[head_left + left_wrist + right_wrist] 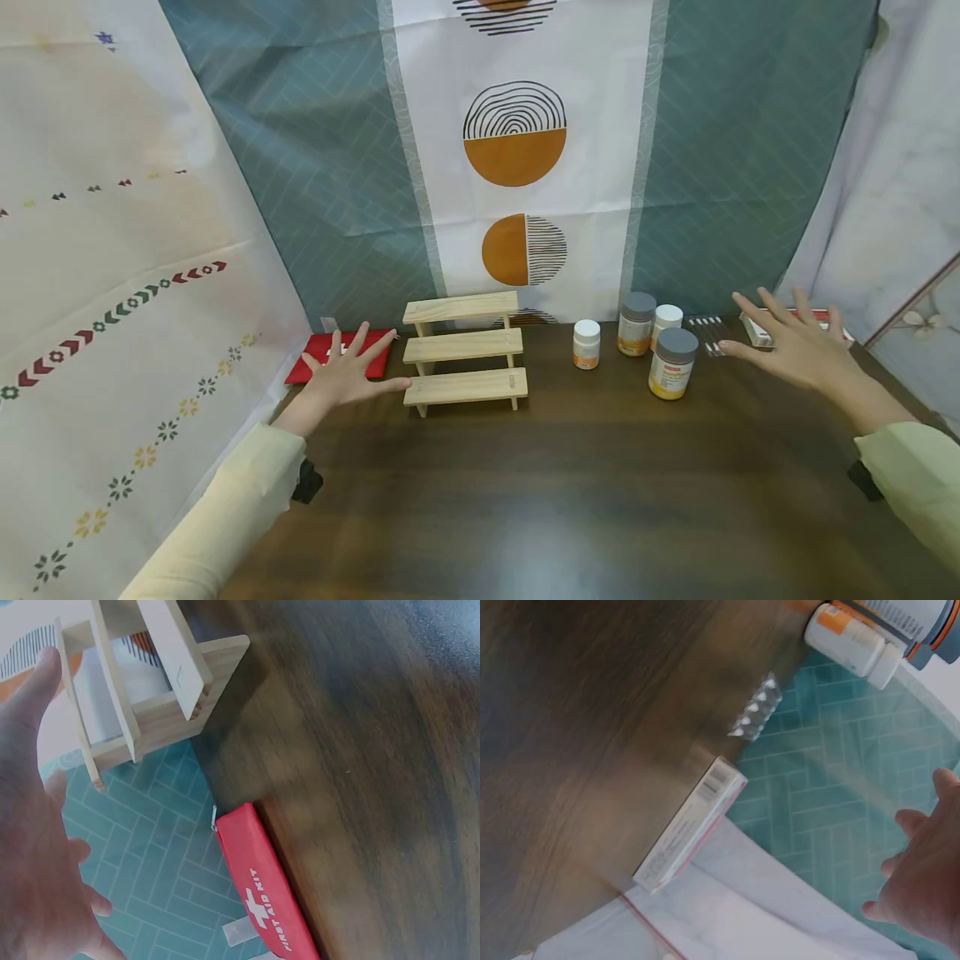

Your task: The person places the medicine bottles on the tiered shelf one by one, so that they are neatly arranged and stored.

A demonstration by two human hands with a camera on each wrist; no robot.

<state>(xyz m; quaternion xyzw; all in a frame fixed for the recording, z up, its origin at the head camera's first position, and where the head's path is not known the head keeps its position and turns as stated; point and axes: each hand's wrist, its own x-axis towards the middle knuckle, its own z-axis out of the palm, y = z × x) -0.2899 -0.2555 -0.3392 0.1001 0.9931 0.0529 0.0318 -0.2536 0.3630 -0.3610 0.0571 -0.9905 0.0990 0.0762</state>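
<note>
Left hand (341, 375) has fingers spread apart near red first-aid pouch (264, 881) and wooden tiered stand (465, 345); right hand (806, 348), fingers also spread, near carton (690, 825) and blister pack (758, 709), items on worktop (465, 483).

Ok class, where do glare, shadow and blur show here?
Head view: pale glare low on the table; left wrist view: bluish shine top right, shadow beside the rack; right wrist view: small print on the box too soft to read.
</note>
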